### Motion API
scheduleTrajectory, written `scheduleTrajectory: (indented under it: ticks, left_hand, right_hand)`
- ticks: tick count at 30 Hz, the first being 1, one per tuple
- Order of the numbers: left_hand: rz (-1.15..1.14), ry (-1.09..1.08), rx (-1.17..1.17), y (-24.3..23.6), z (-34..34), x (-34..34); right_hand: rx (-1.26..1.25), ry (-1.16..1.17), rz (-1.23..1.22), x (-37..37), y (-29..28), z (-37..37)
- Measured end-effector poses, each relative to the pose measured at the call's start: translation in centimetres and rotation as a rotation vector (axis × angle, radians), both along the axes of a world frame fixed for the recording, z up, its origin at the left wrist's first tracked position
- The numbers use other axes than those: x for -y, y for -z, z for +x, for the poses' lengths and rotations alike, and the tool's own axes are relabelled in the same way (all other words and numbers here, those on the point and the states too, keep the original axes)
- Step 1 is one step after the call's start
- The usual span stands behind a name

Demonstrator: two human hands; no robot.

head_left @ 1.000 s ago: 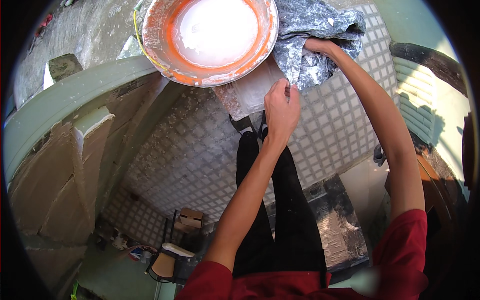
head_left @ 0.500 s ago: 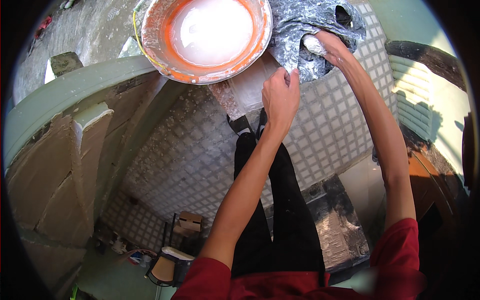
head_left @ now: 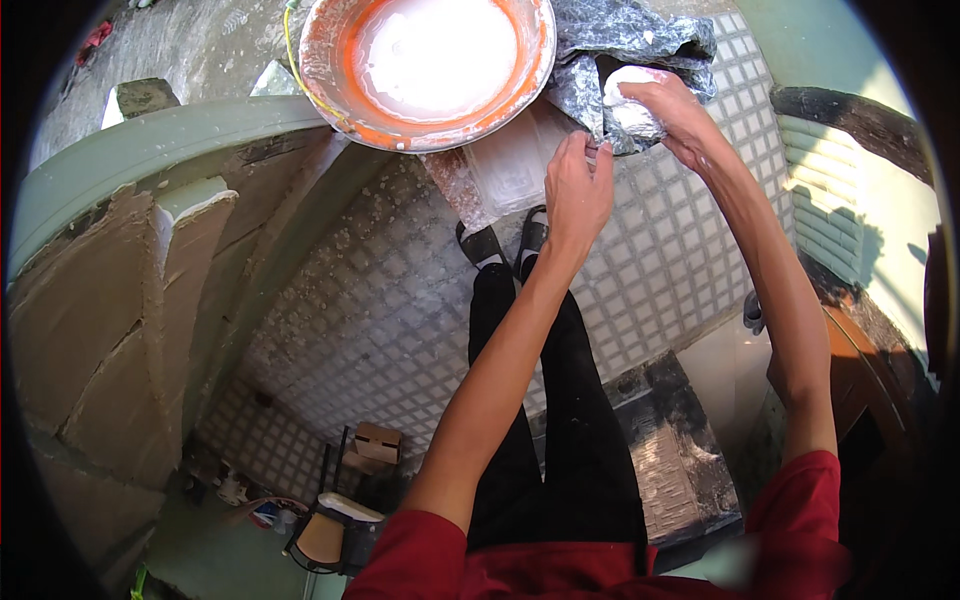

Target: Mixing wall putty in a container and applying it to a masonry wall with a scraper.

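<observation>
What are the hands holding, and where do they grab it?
The right hand grips a white lump around its side. The left hand pinches the grey bag at its edge.

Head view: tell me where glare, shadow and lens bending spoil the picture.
Head view: sunlight washes out the white liquid in the orange basin and the lump in the right hand; the left hand stays evenly lit; the lower left corner lies in deep shadow; the green wall edge curves with fisheye bending; a dark rim rings the frame.
</observation>
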State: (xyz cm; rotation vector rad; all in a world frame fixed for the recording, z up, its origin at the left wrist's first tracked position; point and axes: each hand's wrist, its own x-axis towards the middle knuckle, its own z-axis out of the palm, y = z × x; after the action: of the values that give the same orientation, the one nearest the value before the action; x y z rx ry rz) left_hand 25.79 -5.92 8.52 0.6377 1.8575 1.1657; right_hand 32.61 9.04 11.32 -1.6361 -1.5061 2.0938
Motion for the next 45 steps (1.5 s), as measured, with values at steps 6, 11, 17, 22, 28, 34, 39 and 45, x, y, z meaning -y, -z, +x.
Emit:
scheduleTrajectory:
  ticks: [6,11,17,22,28,34,39,45]
  left_hand:
    - [0.098,0.063,-0.147,0.9,1.5,4.3]
    - [0.089,0.155,-0.106,1.5,1.9,10.4]
    - [-0.071,0.176,-0.177,1.3,0.1,17.6]
    - [-0.096,0.112,-0.200,1.8,-2.5,19.5]
    - [-0.097,0.031,-0.157,1.9,-3.7,19.0]
    - [-0.073,0.060,-0.233,1.4,-3.8,19.2]
    - [-0.067,0.082,-0.229,1.5,-3.9,19.3]
    - [-0.073,0.108,-0.286,2.2,-4.4,19.6]
  right_hand:
    - [-0.025,-0.198,0.109,5.6,-1.2,-4.8]
    - [0.265,-0.329,0.263,9.6,4.1,-6.9]
    - [0.325,-0.383,0.384,12.8,7.6,-7.5]
    - [0.365,-0.362,0.468,13.3,9.0,-7.7]
    - [0.407,-0.358,0.565,11.7,10.7,-8.0]
    - [0.284,-0.288,0.591,11.7,7.6,-9.8]
    - [0.256,-0.317,0.682,12.5,8.2,-9.0]
    - [0.141,-0.369,0.772,14.8,8.3,-7.3]
